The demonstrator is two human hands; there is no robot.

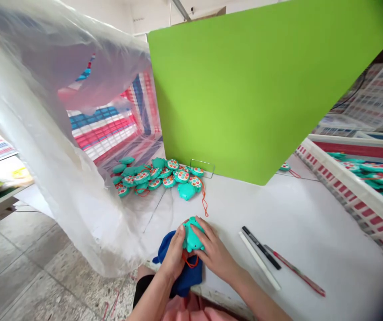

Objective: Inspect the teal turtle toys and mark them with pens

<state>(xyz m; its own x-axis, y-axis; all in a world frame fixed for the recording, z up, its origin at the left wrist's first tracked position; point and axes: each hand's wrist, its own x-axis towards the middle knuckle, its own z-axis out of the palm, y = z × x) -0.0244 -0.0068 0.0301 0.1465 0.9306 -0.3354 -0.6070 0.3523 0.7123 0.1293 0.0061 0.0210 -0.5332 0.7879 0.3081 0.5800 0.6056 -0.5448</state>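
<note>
A teal toy (194, 234) is gripped at its sides by the left hand (174, 252) and the right hand (213, 247), over a blue cloth (189, 278) at the worktop's (231, 200) near edge. If either grip were loosened, the smooth shell might be dropped; its orange cord (190, 266) could be snagged by a finger. The black marker (261, 248) and white stick (259, 261) might be knocked by the right forearm. Beyond, similar toys (154, 174) are heaped before a green panel (228, 98). No brand, label or writing can be read.
</note>
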